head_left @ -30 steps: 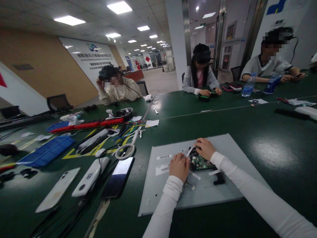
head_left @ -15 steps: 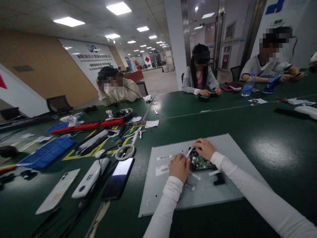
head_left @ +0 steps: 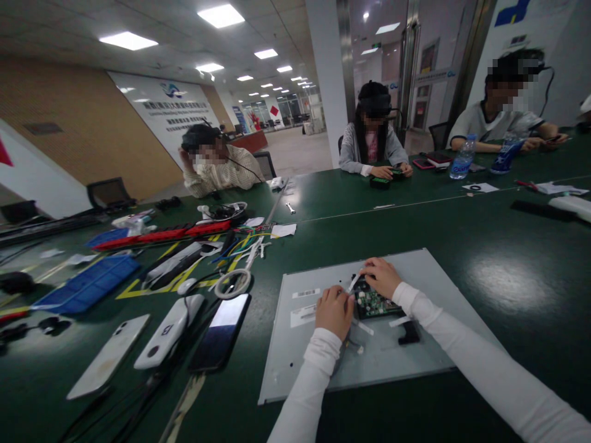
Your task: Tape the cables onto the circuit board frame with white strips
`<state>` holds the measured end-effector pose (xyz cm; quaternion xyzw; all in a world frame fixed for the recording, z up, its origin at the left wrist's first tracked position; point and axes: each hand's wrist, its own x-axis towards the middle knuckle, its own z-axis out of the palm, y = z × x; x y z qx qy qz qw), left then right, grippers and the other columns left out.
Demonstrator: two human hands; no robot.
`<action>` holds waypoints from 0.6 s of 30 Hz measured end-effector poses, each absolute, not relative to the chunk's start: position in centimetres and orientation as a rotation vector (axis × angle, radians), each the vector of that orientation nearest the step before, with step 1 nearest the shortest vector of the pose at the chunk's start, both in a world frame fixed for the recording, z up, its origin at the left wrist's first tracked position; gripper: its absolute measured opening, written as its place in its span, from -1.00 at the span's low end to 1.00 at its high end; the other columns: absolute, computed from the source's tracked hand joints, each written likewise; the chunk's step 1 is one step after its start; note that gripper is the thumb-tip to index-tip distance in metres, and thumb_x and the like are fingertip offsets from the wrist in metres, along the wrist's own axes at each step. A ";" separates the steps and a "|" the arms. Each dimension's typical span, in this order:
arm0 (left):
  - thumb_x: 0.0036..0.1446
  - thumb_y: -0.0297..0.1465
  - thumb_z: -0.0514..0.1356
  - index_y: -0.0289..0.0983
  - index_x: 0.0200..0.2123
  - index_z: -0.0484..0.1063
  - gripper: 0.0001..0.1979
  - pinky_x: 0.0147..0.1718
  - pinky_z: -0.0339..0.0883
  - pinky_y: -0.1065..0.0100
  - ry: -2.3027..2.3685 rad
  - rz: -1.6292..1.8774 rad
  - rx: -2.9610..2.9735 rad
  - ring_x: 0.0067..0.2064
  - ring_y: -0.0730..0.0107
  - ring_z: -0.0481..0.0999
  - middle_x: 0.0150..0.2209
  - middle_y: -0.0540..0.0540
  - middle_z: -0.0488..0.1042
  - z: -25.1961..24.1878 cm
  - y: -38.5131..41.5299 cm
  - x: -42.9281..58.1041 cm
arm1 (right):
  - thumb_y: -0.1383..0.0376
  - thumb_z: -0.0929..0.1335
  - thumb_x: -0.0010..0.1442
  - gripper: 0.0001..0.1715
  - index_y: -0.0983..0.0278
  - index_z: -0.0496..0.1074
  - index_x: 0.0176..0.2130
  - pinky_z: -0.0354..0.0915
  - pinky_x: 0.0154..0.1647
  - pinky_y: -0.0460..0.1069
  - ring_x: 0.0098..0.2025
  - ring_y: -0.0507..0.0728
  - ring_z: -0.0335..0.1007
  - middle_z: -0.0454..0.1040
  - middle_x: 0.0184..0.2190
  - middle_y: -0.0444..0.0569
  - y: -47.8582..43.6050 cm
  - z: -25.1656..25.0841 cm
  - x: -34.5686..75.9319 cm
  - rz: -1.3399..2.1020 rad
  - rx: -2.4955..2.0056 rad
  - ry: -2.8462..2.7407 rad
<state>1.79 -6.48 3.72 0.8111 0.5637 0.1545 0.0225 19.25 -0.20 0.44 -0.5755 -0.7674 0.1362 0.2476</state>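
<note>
A grey metal panel (head_left: 295,351) lies on the green table in front of me. On it sits a green circuit board (head_left: 373,303) in a black frame. My left hand (head_left: 333,312) is at the board's left edge, fingers curled in a pinch at the lower end of a narrow white strip (head_left: 354,282). My right hand (head_left: 382,279) rests over the board's upper edge, its bent fingers closed at the strip's upper end. Whether the strip is a flat cable or tape is unclear. A loose cable (head_left: 356,347) and a black bracket (head_left: 409,333) lie below the board.
Left of the panel lie a dark phone (head_left: 219,332), a white power bank (head_left: 168,332), a white phone (head_left: 108,357) and a blue tray (head_left: 90,283). Cables (head_left: 240,246) and a red power strip (head_left: 184,231) lie beyond. Several people (head_left: 376,141) sit across the table; bottles (head_left: 463,159) stand at the right.
</note>
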 end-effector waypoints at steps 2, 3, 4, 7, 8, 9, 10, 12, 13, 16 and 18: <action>0.15 -0.29 -0.09 -0.22 -0.32 0.39 -0.71 -0.17 0.15 0.29 1.745 0.478 2.511 -0.13 0.33 0.23 -0.19 -0.09 0.30 3.7 -6.5 1.8 | 0.30 0.23 0.05 -0.73 0.13 0.43 -0.24 0.01 -0.07 0.01 -0.07 0.10 0.09 0.27 -0.16 -0.06 -0.2 0.5 19.2 0.365 -1.580 -2.094; 0.14 -0.29 -0.09 -0.22 -0.32 0.39 -0.72 -0.17 0.15 0.29 1.746 0.476 2.507 -0.13 0.33 0.23 -0.19 -0.09 0.30 3.8 -6.5 1.8 | 0.30 0.23 0.05 -0.72 0.13 0.43 -0.23 0.01 -0.07 0.01 -0.07 0.10 0.08 0.27 -0.16 -0.06 -0.2 0.5 19.2 0.363 -1.586 -2.098; 0.14 -0.29 -0.08 -0.22 -0.31 0.39 -0.72 -0.17 0.15 0.28 1.747 0.473 2.504 -0.13 0.33 0.23 -0.19 -0.09 0.30 3.8 -6.5 1.8 | 0.30 0.23 0.05 -0.72 0.14 0.42 -0.23 0.01 -0.07 0.01 -0.06 0.10 0.08 0.27 -0.16 -0.05 -0.2 0.5 19.2 0.361 -1.591 -2.101; 0.14 -0.29 -0.08 -0.22 -0.31 0.39 -0.73 -0.17 0.15 0.28 1.745 0.473 2.499 -0.12 0.32 0.23 -0.19 -0.09 0.30 3.8 -6.5 1.8 | 0.28 0.23 0.05 -0.72 0.17 0.42 -0.22 0.01 -0.06 0.00 -0.06 0.10 0.08 0.27 -0.15 -0.04 -0.2 0.4 19.2 0.346 -1.598 -2.106; 0.14 -0.29 -0.08 -0.22 -0.31 0.39 -0.73 -0.17 0.15 0.28 1.746 0.474 2.496 -0.12 0.32 0.23 -0.19 -0.09 0.30 3.8 -6.5 1.8 | 0.28 0.23 0.05 -0.72 0.18 0.42 -0.22 0.01 -0.06 0.00 -0.06 0.10 0.09 0.27 -0.15 -0.04 -0.1 0.4 19.2 0.341 -1.597 -2.108; 0.14 -0.29 -0.07 -0.22 -0.31 0.39 -0.73 -0.17 0.15 0.28 1.748 0.473 2.493 -0.12 0.32 0.23 -0.19 -0.09 0.30 3.9 -6.5 1.8 | 0.28 0.23 0.05 -0.72 0.19 0.42 -0.22 0.01 -0.06 0.00 -0.06 0.10 0.09 0.27 -0.15 -0.04 -0.1 0.4 19.2 0.338 -1.596 -2.110; 0.13 -0.29 -0.07 -0.22 -0.31 0.39 -0.73 -0.17 0.15 0.28 1.753 0.471 2.488 -0.12 0.32 0.23 -0.19 -0.09 0.31 3.9 -6.5 1.8 | 0.28 0.23 0.05 -0.72 0.19 0.41 -0.22 0.02 -0.06 -0.01 -0.07 0.10 0.09 0.27 -0.15 -0.03 -0.1 0.4 19.2 0.337 -1.596 -2.112; 0.13 -0.30 -0.06 -0.22 -0.31 0.40 -0.74 -0.17 0.15 0.28 1.760 0.467 2.479 -0.12 0.32 0.23 -0.20 -0.09 0.31 4.0 -6.6 1.9 | 0.28 0.23 0.04 -0.71 0.21 0.40 -0.21 0.02 -0.06 -0.01 -0.07 0.10 0.09 0.28 -0.16 -0.03 -0.1 0.5 19.2 0.339 -1.600 -2.113; 0.13 -0.30 -0.05 -0.21 -0.31 0.40 -0.74 -0.16 0.14 0.28 1.763 0.467 2.475 -0.12 0.32 0.23 -0.19 -0.09 0.31 4.0 -6.6 1.9 | 0.28 0.23 0.04 -0.70 0.21 0.39 -0.19 0.02 -0.06 -0.01 -0.07 0.10 0.09 0.28 -0.15 -0.03 -0.1 0.6 19.2 0.340 -1.602 -2.111; 0.13 -0.30 -0.05 -0.21 -0.30 0.39 -0.75 -0.16 0.14 0.28 1.766 0.470 2.471 -0.11 0.32 0.23 -0.19 -0.09 0.31 4.0 -6.6 1.9 | 0.28 0.24 0.04 -0.65 0.20 0.35 -0.12 0.03 -0.07 -0.02 -0.07 0.10 0.09 0.28 -0.15 -0.03 -0.2 0.6 19.2 0.350 -1.601 -2.101; 0.13 -0.30 -0.05 -0.21 -0.30 0.39 -0.75 -0.17 0.14 0.28 1.763 0.469 2.474 -0.11 0.32 0.23 -0.19 -0.08 0.31 4.0 -6.6 1.9 | 0.28 0.24 0.04 -0.65 0.17 0.35 -0.12 0.03 -0.07 -0.02 -0.07 0.10 0.10 0.29 -0.16 -0.05 -0.2 0.6 19.2 0.359 -1.588 -2.097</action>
